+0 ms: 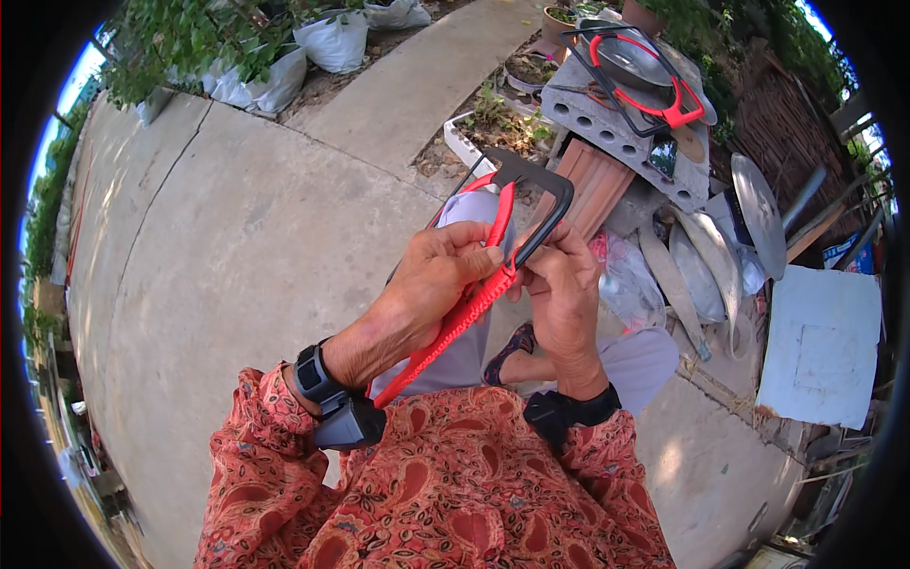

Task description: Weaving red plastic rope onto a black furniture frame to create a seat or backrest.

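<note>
Hands, left hand and right hand, grips closed on red cord, black frame.

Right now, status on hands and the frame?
Left hand and right hand both grip the black frame. Red cord partly wrapped along it. Nothing blocking.

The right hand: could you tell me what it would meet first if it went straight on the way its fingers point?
The right hand points up and left, so it would probably meet the red woven cord on the black frame it holds, then the left hand right behind; depth is unclear.
</note>
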A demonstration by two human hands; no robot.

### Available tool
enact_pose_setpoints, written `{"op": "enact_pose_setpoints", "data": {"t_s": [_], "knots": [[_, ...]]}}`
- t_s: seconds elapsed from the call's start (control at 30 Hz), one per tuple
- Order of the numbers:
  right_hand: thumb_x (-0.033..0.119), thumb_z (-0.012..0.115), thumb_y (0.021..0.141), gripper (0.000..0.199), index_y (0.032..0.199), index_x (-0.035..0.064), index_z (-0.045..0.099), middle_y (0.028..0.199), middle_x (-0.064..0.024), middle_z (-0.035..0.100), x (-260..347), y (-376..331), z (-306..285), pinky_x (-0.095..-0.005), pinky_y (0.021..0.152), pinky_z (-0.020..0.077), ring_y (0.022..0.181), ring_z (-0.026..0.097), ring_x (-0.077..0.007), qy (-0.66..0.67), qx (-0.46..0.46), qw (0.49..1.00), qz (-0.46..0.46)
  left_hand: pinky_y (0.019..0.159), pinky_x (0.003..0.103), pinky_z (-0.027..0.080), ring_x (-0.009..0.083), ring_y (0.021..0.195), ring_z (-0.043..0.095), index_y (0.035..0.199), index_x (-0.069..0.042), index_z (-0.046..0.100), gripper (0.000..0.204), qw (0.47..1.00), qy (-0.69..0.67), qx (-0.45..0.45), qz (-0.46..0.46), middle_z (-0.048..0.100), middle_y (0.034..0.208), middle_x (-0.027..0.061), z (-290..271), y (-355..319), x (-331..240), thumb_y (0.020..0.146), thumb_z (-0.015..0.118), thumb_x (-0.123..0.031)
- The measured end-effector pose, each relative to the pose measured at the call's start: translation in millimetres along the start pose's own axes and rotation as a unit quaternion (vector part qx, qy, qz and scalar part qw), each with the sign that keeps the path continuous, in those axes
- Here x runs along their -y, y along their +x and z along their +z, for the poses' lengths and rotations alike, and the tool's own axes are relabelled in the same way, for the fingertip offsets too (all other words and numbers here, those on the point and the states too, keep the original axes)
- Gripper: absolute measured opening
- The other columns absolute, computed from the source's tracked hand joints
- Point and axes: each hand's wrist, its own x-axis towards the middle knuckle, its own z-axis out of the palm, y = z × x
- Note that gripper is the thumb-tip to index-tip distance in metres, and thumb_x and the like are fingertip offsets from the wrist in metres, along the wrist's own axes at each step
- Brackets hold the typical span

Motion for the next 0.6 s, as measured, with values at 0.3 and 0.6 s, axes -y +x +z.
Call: {"op": "enact_pose_setpoints", "data": {"t_s": [0.3, 0.6], "knots": [[0.015, 0.055, 0.092, 0.013, 0.092, 0.0028, 0.055, 0.072, -0.0034, 0.054, -2, -12, -26, -0.0253, 0.048, 0.0434, 0.056, 0.053, -0.0104, 0.099, -0.009, 0.988, 0.120, 0.044, 0.026, 0.045, 0.0121, 0.049, 0.055, 0.112, 0.004, 0.055, 0.020, 1.000, 0.022, -0.003, 0.018, 0.060, 0.070, 0.0059, 0, 7, 10, 0.095, 0.049, -0.006], [0.004, 0.070, 0.083, 0.017, 0.095, 0.0003, 0.060, 0.073, 0.0002, 0.057, 25, -36, -13, -0.0203, 0.051, 0.0426, 0.060, 0.052, -0.0063, -0.336, 0.002, 0.925, -0.178, 0.047, 0.024, 0.046, 0.0083, 0.056, 0.056, 0.108, 0.002, 0.056, 0.020, 0.999, 0.041, -0.025, 0.025, 0.062, 0.077, 0.0024, 2, 25, 36, 0.093, 0.058, -0.010]]}}
